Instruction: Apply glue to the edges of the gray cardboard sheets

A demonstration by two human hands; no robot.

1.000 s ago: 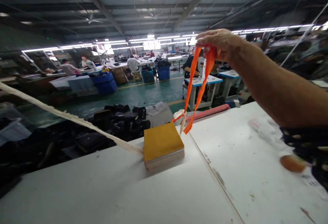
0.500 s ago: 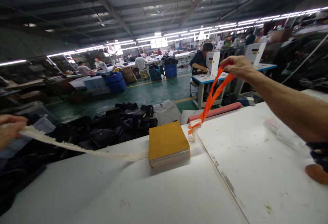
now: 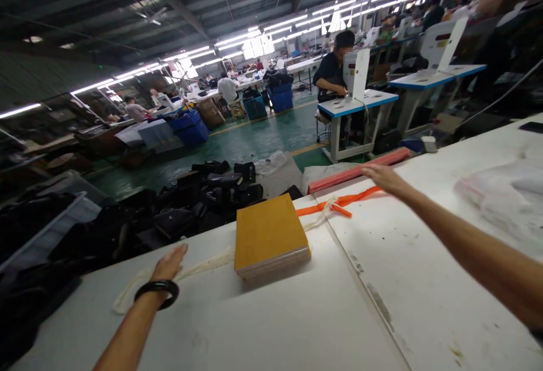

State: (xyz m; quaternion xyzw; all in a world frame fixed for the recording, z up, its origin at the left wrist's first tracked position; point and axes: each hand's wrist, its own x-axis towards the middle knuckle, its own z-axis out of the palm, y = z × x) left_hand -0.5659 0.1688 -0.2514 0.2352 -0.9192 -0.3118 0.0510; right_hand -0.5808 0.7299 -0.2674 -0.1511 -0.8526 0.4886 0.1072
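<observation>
A squarish block [image 3: 269, 232] with a flat mustard-yellow top and pale layered sides sits on the white table [image 3: 297, 320]. From its left side runs a cream cloth strip [image 3: 207, 263], lying loosely on the tabletop. My left hand [image 3: 168, 264], a black bangle at its wrist, is over that strip with fingers stretched out. Beyond the block's right side, an orange strip [image 3: 356, 197] lies knotted to cream cloth. Just above its right end is my right hand [image 3: 385, 180], fingers extended and seemingly holding nothing.
A red-pink bar-shaped bundle [image 3: 358, 171] lies along the far table edge. Clear plastic [image 3: 504, 193] rests at the right. Black items [image 3: 190, 207] are heaped beyond the table. A person [image 3: 333, 74] sits at a machine on a blue-edged table [image 3: 365, 102].
Both hands have let go of the strips, which now lie on the table. My left hand has moved inward to the right; my right hand has come down. The view has tilted.
</observation>
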